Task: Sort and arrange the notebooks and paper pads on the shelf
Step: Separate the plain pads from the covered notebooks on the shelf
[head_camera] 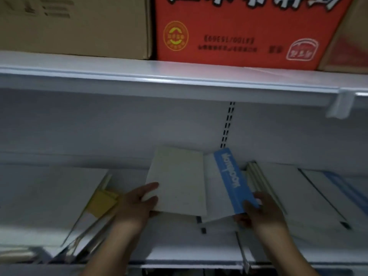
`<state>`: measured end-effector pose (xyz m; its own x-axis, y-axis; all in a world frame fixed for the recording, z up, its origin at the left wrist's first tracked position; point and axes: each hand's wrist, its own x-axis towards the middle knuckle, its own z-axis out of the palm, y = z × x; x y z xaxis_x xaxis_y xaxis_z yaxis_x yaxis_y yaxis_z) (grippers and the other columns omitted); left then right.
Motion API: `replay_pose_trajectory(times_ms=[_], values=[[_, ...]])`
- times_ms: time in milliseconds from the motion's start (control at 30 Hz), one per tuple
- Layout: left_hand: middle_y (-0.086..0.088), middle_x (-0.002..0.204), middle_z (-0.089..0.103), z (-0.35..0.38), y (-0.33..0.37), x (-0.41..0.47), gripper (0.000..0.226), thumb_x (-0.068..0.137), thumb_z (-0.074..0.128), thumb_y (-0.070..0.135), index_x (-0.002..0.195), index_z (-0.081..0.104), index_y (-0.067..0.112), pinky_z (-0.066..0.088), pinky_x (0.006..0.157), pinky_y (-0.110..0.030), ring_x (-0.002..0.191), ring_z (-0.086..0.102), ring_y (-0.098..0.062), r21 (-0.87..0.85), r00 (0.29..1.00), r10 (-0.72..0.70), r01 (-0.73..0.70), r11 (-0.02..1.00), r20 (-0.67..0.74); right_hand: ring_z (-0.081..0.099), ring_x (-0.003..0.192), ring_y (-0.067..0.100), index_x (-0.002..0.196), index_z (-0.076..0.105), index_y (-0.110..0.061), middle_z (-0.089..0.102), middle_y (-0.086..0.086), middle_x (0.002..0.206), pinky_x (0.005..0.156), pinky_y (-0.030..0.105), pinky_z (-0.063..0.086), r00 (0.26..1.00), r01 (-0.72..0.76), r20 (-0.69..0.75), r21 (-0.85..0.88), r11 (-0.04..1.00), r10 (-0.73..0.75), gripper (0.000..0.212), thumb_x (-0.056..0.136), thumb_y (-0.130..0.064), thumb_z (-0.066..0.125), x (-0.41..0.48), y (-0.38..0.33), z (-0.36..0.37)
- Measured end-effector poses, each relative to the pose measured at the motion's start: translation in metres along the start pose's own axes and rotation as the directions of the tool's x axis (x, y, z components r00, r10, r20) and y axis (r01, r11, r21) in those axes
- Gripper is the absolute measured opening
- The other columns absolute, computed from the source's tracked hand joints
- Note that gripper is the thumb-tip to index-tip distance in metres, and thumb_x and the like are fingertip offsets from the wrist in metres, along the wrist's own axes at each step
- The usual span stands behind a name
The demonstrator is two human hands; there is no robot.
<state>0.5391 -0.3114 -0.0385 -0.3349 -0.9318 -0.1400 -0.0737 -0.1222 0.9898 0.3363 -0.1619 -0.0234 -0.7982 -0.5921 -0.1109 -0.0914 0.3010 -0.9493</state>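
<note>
My left hand [137,204] grips the lower left edge of a cream-coloured pad [179,180], thumb on its face, holding it raised over the white shelf [179,253]. My right hand [260,212] grips the lower corner of a white notebook with a blue printed band [229,180], tilted beside the cream pad. The two pads touch along their inner edges. A leaning stack of white pads [294,192] lies to the right, and a slumped pile of white pads with a yellow one [103,202] lies to the left.
The shelf board above [159,76] carries a brown carton [79,26] and a red printed carton [249,30]. A clear price-tag holder [338,104] hangs from its right edge. A thin wire divider [242,250] stands on the shelf below my right hand.
</note>
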Motion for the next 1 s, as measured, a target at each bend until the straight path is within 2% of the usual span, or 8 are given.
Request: replay_pose_trajectory(times_ms=[100,200,367,467,567,700,800,1000], values=[[-0.016,0.14,0.047,0.018,-0.023,0.013,0.037,0.085,0.058,0.004,0.118,0.058,0.02,0.046,0.094,-0.031,0.117,0.053,-0.027,0.519,0.998,0.062,-0.067,0.852,0.028,0.066,0.061,0.02,0.097,0.054,-0.013,0.068,0.009,0.078,0.053,0.021,0.048,1.0,0.001,-0.025,-0.446,0.895,-0.014,0.012,0.087,-0.019,0.058,0.011,0.022,-0.022],[-0.006,0.156,0.018,0.012,-0.021,0.005,0.051,0.082,0.059,0.031,0.131,0.047,0.024,0.023,0.113,-0.027,0.143,0.022,-0.022,0.742,0.989,0.109,-0.148,0.653,0.1,0.059,0.109,0.028,0.12,0.055,-0.017,0.061,0.014,0.12,0.082,0.03,0.046,1.0,-0.017,-0.016,-0.776,0.631,0.008,0.047,0.085,-0.048,0.052,0.018,0.022,-0.028],[-0.003,0.128,0.058,-0.061,0.022,-0.013,0.037,0.078,0.069,0.016,0.114,0.064,0.017,0.033,0.089,-0.013,0.113,0.055,-0.018,0.681,0.91,0.405,-0.243,0.691,-0.086,0.059,0.087,0.028,0.112,0.06,-0.022,0.063,0.012,0.094,0.076,0.03,0.044,0.977,0.211,0.094,-0.569,0.795,-0.192,0.028,0.086,-0.032,0.059,0.0,-0.024,0.025],[-0.017,0.12,0.063,-0.156,0.036,-0.015,0.043,0.075,0.07,0.03,0.112,0.066,0.009,0.047,0.092,-0.033,0.104,0.06,-0.033,0.805,0.845,0.382,0.092,0.586,-0.374,0.06,0.082,0.016,0.092,0.062,-0.03,0.059,-0.003,0.08,0.076,0.024,0.046,0.887,0.439,0.342,-0.409,0.8,-0.311,0.006,0.086,-0.029,0.059,-0.023,-0.041,0.086],[-0.01,0.102,0.067,-0.211,0.028,-0.038,0.058,0.072,0.048,0.061,0.107,0.064,0.018,0.053,0.082,-0.036,0.091,0.062,-0.03,0.808,0.857,0.059,0.458,0.37,-0.513,0.063,0.084,0.013,0.091,0.069,-0.022,0.066,-0.005,0.086,0.077,0.024,0.048,0.754,0.6,0.475,-0.218,0.77,-0.454,0.011,0.085,-0.025,0.06,-0.041,-0.052,0.149],[0.0,0.086,0.066,-0.199,0.025,-0.073,0.039,0.07,0.064,0.055,0.088,0.057,0.02,0.054,0.074,-0.036,0.083,0.063,-0.024,0.727,0.811,0.152,0.401,0.557,-0.565,0.047,0.116,0.022,0.12,0.054,-0.019,0.051,0.005,0.122,0.094,0.032,0.044,0.613,0.709,0.692,-0.271,0.65,-0.38,0.046,0.082,-0.046,0.056,-0.057,-0.063,0.223],[-0.005,0.086,0.063,-0.203,0.03,-0.086,0.038,0.072,0.072,0.039,0.093,0.051,0.015,0.052,0.062,-0.035,0.074,0.061,-0.022,0.614,0.8,0.068,0.399,0.681,-0.596,0.052,0.115,0.027,0.123,0.053,-0.019,0.052,0.01,0.125,0.088,0.032,0.045,0.627,0.685,0.741,-0.374,0.625,-0.243,0.065,0.072,-0.059,0.061,-0.05,-0.06,0.243],[-0.024,0.099,0.056,-0.195,0.042,-0.093,0.017,0.089,0.054,0.005,0.105,0.049,0.007,0.053,0.063,-0.041,0.081,0.059,-0.039,0.061,0.855,-0.139,0.194,0.979,-0.501,0.068,0.08,0.024,0.079,0.063,-0.009,0.072,0.014,0.086,0.068,0.03,0.053,0.639,0.577,0.744,-0.296,0.761,-0.195,0.016,0.073,-0.024,0.064,-0.03,-0.068,0.218]])
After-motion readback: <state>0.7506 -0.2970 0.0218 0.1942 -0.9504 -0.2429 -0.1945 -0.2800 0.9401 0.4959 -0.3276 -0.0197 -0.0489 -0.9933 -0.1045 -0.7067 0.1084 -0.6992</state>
